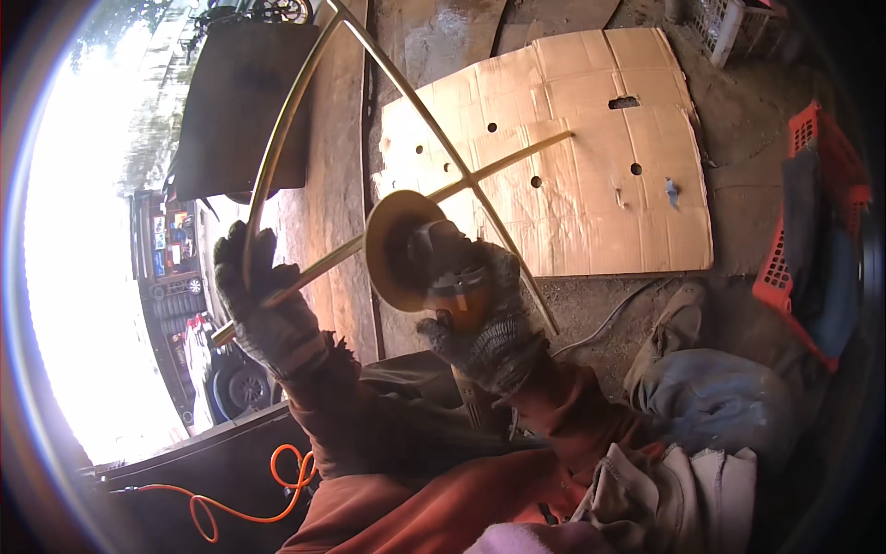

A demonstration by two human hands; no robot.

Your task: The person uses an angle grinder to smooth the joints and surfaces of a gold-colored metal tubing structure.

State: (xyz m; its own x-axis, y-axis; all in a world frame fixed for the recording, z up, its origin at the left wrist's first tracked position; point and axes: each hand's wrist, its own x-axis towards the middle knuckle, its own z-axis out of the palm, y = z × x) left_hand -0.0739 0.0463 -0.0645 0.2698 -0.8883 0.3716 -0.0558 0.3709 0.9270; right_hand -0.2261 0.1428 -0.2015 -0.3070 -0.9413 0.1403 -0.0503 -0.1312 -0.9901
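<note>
My left hand (286, 323), in a worn, dark-stained knitted glove, is closed around a gold-coloured metal frame (410, 102). The frame has a curved bar, a long straight bar and a crossing bar, and I hold it up where the curved bar meets the crossing bar. In my right hand (498, 337), gloved the same way, is an angle grinder (463, 309) with an orange body. Its broad round disc (383, 254) overlaps the crossing bar in view, between my two hands. Whether the disc touches the metal, or is spinning, I cannot tell.
Beyond the frame, a flat cardboard sheet (577, 226) with punched holes lies on the dirty ground. A red plastic crate (773, 272) with dark cloth stands at the right. A grey crate (724, 37) is at the top right. An orange coiled hose (242, 497) runs at lower left.
</note>
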